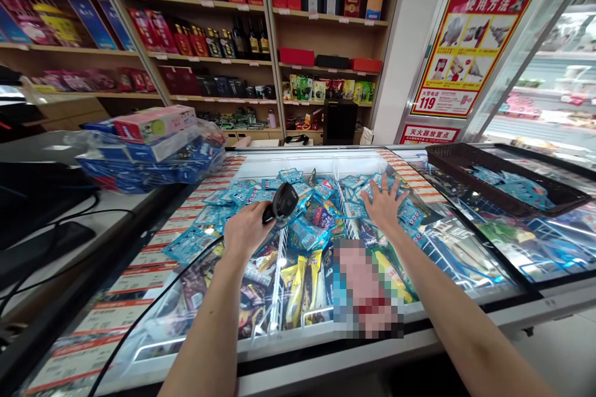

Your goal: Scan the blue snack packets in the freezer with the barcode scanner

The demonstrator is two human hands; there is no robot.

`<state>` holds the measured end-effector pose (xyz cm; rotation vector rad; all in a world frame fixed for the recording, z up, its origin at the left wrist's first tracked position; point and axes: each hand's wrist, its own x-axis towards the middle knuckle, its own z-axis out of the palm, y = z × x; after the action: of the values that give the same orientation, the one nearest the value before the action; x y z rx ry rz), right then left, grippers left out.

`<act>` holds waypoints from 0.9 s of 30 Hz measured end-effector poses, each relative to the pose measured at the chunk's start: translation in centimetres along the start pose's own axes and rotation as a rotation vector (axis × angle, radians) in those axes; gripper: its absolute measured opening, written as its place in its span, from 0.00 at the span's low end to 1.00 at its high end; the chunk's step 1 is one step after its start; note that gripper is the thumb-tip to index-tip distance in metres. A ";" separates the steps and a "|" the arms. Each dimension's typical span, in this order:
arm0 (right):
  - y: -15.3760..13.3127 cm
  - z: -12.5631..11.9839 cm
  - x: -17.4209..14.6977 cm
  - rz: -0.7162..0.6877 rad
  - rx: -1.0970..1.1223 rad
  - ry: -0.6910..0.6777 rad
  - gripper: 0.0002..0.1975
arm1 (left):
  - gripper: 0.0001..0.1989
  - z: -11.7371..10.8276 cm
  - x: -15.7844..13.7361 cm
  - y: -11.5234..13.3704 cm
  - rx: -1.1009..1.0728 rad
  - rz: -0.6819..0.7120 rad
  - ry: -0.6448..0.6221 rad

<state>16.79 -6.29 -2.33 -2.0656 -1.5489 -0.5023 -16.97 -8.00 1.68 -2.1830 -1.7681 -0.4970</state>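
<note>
A black handheld barcode scanner (283, 201) is gripped in my left hand (246, 227), its cable trailing down to the lower left. My right hand (385, 203) lies with fingers spread on several blue packets (412, 214) toward the right. More blue packets (242, 192) are scattered over the glass top of a chest freezer (261, 363), around and beyond the scanner. Through the glass show wire baskets (278, 273) and wrapped ice creams, among them yellow packs (298, 291). A pixelated patch hides part of the freezer front.
A brown tray (449, 167) with more blue packets stands at the right. Stacked boxes in plastic wrap (153, 142) sit on the counter at the left, near black cables (51, 223). Price labels (107, 316) line the freezer's left side. Shelves of boxed goods (200, 31) rise behind.
</note>
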 end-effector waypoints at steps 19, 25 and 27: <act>-13.4 6.6 4.2 -0.558 0.452 -0.404 0.25 | 0.19 0.2 -0.4 -4.2 0.032 -0.190 -0.012; -16.6 7.9 5.9 -0.514 0.463 -0.475 0.28 | 0.16 -0.1 -0.5 -4.4 0.007 -0.153 -0.004; -17.6 8.1 6.5 -0.524 0.455 -0.518 0.31 | 0.16 -0.1 -0.6 -4.5 -0.001 -0.144 0.009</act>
<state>1.66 7.46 -2.09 -1.4911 -2.2679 0.2348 -21.49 -7.65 1.56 -2.0597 -1.9301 -0.5387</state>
